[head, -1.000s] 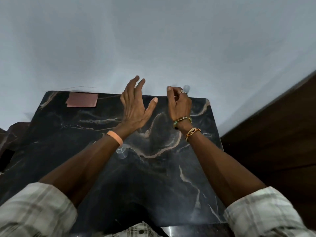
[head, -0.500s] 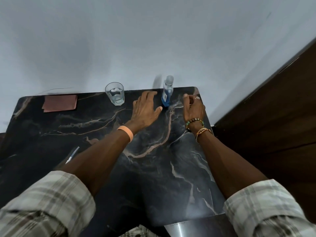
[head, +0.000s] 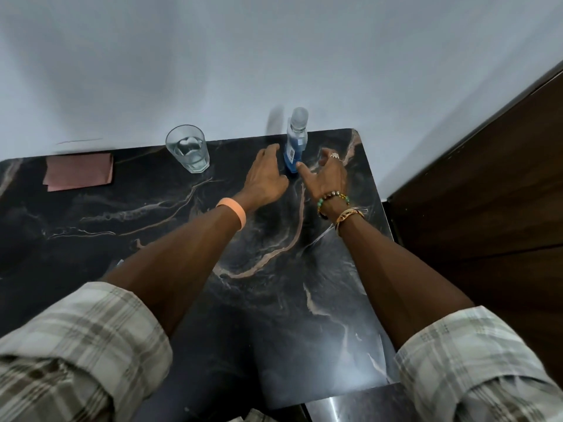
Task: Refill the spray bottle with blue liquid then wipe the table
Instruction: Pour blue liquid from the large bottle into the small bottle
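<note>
Currently left hand (head: 264, 179) and right hand (head: 327, 178) flank the upright spray bottle (head: 294, 149) on the table (head: 146, 245), fingers loose, gripping nothing.

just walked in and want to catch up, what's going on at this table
A person in plaid sleeves has both hands out at the far edge of a dark marble table. The left hand and right hand sit on either side of a small upright spray bottle holding blue liquid, cap on, neither gripping it. A glass of clear liquid stands to its left, and a pinkish folded cloth lies untouched further left.
</note>
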Demonstrator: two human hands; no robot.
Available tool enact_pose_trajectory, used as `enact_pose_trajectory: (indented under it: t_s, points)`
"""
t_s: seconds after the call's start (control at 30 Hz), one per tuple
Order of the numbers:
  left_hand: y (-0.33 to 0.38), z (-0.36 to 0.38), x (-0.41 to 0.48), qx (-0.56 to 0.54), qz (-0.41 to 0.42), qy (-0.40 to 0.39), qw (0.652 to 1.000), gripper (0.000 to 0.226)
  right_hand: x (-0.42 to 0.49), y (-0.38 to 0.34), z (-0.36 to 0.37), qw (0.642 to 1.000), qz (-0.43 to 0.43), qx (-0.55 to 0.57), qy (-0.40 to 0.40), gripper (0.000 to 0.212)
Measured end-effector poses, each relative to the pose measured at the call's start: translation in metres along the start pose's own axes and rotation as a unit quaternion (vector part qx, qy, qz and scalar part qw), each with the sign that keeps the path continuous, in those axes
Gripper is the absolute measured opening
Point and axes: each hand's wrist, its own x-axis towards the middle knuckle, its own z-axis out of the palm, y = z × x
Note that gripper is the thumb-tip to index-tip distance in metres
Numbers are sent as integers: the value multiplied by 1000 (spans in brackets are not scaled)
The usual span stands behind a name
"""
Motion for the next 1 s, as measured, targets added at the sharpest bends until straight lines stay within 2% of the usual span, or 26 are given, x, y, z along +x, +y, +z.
enact_pose_trajectory:
  t_s: [0.1, 0.27, 0.37, 0.47, 0.57, 0.7, 0.83, 1.0]
  points:
    - [5, -2, 20, -54, -19, -29, 998, 74, 15, -14, 14, 1000, -14, -10, -11, 81]
    - [3, -6, 38, -101, 12, -52, 993, 69, 35, -34, 30, 999, -30, -20, -1, 49]
    - [0, -8, 40, -131, 20, -55, 990, 69, 43, -35, 38, 999, 9, -31, 6, 44]
    - [-1, -11, 35, -159, 40, -54, 985, 64, 40, -36, 41, 999, 12, -21, 26, 38]
    - [-1, -12, 25, -197, 28, -21, 980, 61, 24, -35, 40, 999, -5, -3, 35, 35]
    - [-2, -18, 8, -240, -10, 48, 970, 41, -5, -36, 34, 999, -38, -8, 36, 35]
    - [-8, -27, -17, -328, -39, 38, 943, 24, -45, -33, 24, 998, -50, -26, 33, 38]
    - [-28, -33, -56, -348, -71, 15, 935, 19, -98, -25, 20, 997, -48, -59, -8, 38]
